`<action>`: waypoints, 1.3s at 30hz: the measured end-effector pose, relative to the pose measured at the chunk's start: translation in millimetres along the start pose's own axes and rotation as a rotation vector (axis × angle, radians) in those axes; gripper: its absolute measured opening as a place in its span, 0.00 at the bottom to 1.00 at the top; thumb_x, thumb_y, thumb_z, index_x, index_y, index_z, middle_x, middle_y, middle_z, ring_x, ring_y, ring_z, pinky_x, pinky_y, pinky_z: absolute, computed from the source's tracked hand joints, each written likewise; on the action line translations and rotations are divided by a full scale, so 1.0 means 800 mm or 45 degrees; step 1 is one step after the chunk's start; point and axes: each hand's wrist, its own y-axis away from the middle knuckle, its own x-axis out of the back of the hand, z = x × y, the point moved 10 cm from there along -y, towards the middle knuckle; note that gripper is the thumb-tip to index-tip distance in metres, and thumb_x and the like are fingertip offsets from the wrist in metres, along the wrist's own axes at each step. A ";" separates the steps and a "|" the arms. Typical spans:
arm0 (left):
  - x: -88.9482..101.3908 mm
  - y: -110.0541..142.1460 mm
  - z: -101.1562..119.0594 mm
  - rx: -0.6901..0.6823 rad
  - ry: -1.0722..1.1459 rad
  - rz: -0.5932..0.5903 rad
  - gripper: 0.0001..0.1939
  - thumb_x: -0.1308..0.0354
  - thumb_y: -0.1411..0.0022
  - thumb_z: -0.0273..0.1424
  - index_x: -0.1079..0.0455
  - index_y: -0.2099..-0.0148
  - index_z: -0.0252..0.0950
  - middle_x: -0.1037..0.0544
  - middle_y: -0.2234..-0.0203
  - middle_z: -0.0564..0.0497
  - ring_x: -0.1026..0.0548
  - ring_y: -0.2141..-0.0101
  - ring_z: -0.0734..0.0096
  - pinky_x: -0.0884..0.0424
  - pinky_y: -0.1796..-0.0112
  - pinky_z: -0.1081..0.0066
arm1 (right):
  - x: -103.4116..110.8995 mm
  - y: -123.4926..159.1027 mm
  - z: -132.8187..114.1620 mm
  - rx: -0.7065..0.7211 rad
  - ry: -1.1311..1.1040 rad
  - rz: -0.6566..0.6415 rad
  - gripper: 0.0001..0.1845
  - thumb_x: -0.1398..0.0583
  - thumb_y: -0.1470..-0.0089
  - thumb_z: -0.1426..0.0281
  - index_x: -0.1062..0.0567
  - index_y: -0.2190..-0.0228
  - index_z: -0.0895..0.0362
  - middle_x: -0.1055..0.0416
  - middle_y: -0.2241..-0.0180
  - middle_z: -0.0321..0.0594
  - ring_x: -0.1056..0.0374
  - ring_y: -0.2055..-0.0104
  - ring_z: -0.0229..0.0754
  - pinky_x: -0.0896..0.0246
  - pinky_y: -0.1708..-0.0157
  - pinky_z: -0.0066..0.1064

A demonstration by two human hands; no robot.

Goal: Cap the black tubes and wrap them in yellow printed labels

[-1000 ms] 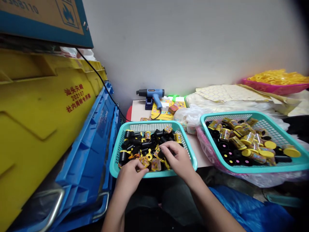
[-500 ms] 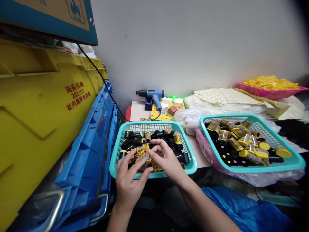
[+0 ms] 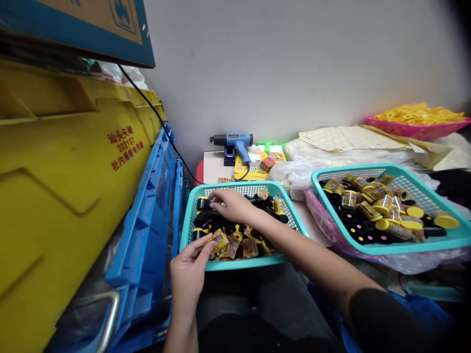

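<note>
A yellow printed plastic sleeve (image 3: 220,239) is pinched between the thumb and fingers of my left hand (image 3: 191,264), above the near left part of a turquoise basket (image 3: 241,265). My right hand (image 3: 233,205) reaches across the basket to its far left side. Its curled thumb and fingers close at the end of a black canister (image 3: 202,203); part of that contact is hidden. More black canisters lie about the hand, some with yellow lids or bands. Several flat printed sleeves (image 3: 250,248) are heaped along the basket's near side.
To the right, a second turquoise basket (image 3: 412,251) holds sleeved canisters and yellow lids. Behind stand a blue heat gun (image 3: 241,143) and printed yellow card (image 3: 253,171). Yellow (image 3: 55,162) and blue crates (image 3: 142,211) wall the left. A pink tray (image 3: 419,129) sits far right.
My right hand has left the sleeve and moved to the far left of the basket. My left hand has drawn slightly nearer and keeps the sleeve. The view has shifted slightly.
</note>
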 end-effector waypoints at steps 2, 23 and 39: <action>0.012 -0.002 -0.002 -0.032 -0.042 0.070 0.14 0.32 0.54 0.37 0.21 0.64 0.35 0.17 0.70 0.48 0.21 0.73 0.69 0.24 0.71 0.73 | -0.018 -0.046 0.012 -0.102 0.036 -0.052 0.15 0.44 0.41 0.64 0.29 0.55 0.59 0.26 0.57 0.49 0.31 0.54 0.48 0.39 0.56 0.36; 0.037 -0.005 -0.010 -0.049 0.141 0.369 0.14 0.28 0.60 0.37 0.21 0.70 0.36 0.18 0.76 0.54 0.22 0.76 0.75 0.25 0.72 0.77 | 0.016 0.090 0.020 0.045 -1.547 -0.008 0.15 0.33 0.57 0.64 0.27 0.68 0.58 0.29 0.72 0.34 0.34 0.72 0.34 0.39 0.71 0.26; -0.057 0.026 0.023 -0.003 -0.035 -0.102 0.23 0.28 0.58 0.39 0.22 0.59 0.35 0.18 0.63 0.45 0.20 0.64 0.61 0.22 0.64 0.68 | 0.009 0.139 0.053 -0.012 -1.517 0.080 0.19 0.34 0.55 0.61 0.26 0.62 0.58 0.32 0.74 0.33 0.38 0.74 0.34 0.43 0.73 0.26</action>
